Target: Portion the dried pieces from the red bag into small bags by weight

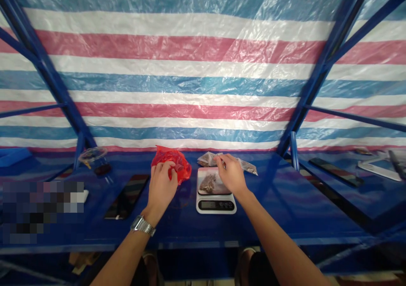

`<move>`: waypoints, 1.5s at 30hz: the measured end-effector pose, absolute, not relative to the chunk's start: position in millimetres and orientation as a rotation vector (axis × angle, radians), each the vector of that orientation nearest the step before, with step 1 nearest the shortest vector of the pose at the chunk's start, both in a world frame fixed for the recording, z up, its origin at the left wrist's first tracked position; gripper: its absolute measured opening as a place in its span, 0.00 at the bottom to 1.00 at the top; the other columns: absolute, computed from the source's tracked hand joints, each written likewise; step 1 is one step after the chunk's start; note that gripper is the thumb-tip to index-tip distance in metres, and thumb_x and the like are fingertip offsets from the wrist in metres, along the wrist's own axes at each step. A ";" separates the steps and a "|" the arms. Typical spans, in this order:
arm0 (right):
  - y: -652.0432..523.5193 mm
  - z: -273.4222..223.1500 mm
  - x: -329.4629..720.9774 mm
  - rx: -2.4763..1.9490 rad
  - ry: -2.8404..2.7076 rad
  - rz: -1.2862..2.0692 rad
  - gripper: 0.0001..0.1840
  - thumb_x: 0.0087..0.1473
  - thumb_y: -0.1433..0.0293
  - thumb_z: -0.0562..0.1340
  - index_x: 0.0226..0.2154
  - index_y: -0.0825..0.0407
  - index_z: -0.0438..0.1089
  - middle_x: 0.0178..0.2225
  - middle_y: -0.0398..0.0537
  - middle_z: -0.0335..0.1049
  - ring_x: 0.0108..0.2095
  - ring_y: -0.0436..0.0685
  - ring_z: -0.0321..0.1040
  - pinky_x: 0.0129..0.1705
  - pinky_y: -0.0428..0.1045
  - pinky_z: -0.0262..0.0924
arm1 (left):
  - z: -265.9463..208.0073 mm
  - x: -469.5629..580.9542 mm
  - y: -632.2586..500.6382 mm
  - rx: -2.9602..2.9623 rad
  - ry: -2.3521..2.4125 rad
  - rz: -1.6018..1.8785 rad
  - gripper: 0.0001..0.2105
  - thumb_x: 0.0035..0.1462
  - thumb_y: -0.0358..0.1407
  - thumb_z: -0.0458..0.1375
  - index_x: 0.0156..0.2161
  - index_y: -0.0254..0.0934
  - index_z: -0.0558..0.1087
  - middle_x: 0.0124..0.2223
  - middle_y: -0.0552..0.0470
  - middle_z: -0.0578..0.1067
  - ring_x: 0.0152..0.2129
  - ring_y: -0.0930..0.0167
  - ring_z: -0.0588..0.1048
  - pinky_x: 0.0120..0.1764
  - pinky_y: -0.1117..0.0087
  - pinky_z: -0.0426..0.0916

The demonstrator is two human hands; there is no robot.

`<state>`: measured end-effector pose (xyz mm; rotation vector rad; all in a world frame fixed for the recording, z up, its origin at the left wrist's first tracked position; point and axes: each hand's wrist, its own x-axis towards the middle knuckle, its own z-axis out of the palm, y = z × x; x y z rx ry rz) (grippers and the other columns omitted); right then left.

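Blue surface (pixel 177 226) under striped tarp: left hand (pixel 162 185) grips a red bag (pixel 173 161) mid-frame, right hand (pixel 231 174) pinches a clear packet (pixel 247 166) just beyond the scale (pixel 215 202), whose platform bears brown bits.

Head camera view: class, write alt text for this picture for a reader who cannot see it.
A person's left hand grips a crumpled red plastic bag while the right hand holds small clear packets above a white kitchen scale bearing a brownish pile. Everything sits on a blue table, a dark phone to the left, before a striped tarpaulin.
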<state>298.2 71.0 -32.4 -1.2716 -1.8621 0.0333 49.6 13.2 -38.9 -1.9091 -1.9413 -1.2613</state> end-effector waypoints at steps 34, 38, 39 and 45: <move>56.5 -16.0 286.4 -1.131 -1.836 0.032 0.22 0.58 0.80 0.54 0.44 0.47 0.78 0.43 0.50 0.77 0.46 0.61 0.72 0.50 0.55 0.59 | -32.9 19.7 0.1 -1.706 -2.356 -1.263 0.34 0.59 0.39 0.59 0.68 0.37 0.54 0.52 0.37 0.67 0.50 0.52 0.73 0.53 0.49 0.69; 65.0 -29.2 313.0 -1.265 -1.796 -0.031 0.17 0.60 0.75 0.56 0.42 0.48 0.80 0.41 0.51 0.76 0.44 0.61 0.72 0.50 0.55 0.62 | -32.0 28.1 -5.2 -1.683 -2.105 -1.238 0.32 0.60 0.36 0.58 0.68 0.36 0.59 0.49 0.39 0.62 0.52 0.51 0.67 0.56 0.44 0.66; 67.4 -33.8 317.6 -1.294 -1.819 -0.043 0.15 0.61 0.73 0.57 0.42 0.48 0.80 0.40 0.51 0.76 0.43 0.61 0.72 0.50 0.55 0.62 | -31.6 30.6 -5.6 -1.703 -2.080 -1.238 0.31 0.60 0.35 0.58 0.67 0.36 0.60 0.49 0.40 0.62 0.52 0.52 0.67 0.57 0.44 0.66; 76.4 -54.0 323.5 -1.423 -2.010 0.009 0.15 0.66 0.61 0.59 0.41 0.48 0.81 0.37 0.52 0.76 0.41 0.61 0.72 0.48 0.53 0.62 | -27.2 54.2 -7.5 -1.922 -1.954 -1.462 0.21 0.62 0.31 0.53 0.60 0.39 0.67 0.51 0.43 0.66 0.47 0.60 0.73 0.56 0.55 0.70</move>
